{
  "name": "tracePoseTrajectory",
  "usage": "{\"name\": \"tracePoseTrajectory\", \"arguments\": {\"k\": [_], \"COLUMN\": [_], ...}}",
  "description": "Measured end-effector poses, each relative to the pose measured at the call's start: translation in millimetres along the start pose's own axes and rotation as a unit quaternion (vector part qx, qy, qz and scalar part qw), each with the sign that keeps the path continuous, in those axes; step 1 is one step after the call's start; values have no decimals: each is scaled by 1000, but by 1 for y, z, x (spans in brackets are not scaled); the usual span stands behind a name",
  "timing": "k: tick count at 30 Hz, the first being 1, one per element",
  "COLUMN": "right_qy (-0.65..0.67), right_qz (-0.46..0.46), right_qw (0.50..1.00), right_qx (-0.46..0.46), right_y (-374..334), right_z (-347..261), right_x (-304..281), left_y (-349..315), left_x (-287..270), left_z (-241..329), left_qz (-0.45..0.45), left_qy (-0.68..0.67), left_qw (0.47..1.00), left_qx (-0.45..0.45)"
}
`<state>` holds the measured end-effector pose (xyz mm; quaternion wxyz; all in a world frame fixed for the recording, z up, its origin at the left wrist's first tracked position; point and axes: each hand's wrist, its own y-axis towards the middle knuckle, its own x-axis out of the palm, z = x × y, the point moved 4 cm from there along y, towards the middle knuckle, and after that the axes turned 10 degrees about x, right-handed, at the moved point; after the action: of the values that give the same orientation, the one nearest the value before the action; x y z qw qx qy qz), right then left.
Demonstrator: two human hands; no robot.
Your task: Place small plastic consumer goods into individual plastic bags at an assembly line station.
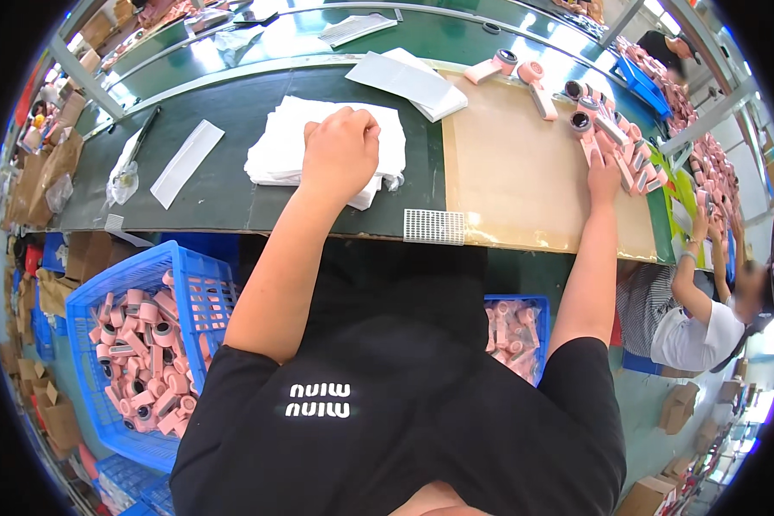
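Pink device (589, 148), long axis away from me, at right hand (605, 175); left hand (342, 148) curled over white stack (277, 142); holds unclear.

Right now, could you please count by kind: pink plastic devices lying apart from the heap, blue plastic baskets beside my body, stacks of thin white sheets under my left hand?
Pink plastic devices: 2
Blue plastic baskets: 2
Stack of thin white sheets: 1
Total: 5

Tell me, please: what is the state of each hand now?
Left hand: curled closed over the white stack; contents hidden.
Right hand: at a pink device; grip cannot be told.
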<state>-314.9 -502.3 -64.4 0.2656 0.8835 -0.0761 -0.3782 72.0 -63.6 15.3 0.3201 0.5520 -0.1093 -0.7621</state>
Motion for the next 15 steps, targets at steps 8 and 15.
{"name": "tracePoseTrajectory", "arguments": {"k": [8,15], "right_qy": [535,542], "right_qz": [-380,-445], "right_qw": [712,653], "right_qx": [251,286], "right_y": [-172,-238], "right_z": [-216,-281], "right_x": [-9,22], "left_y": [-5,-10], "left_x": [-5,-4], "left_z": [-6,-12], "left_qz": [91,101], "left_qy": [-30,-72], "left_qw": [995,990], "left_qx": [-39,-65]}}
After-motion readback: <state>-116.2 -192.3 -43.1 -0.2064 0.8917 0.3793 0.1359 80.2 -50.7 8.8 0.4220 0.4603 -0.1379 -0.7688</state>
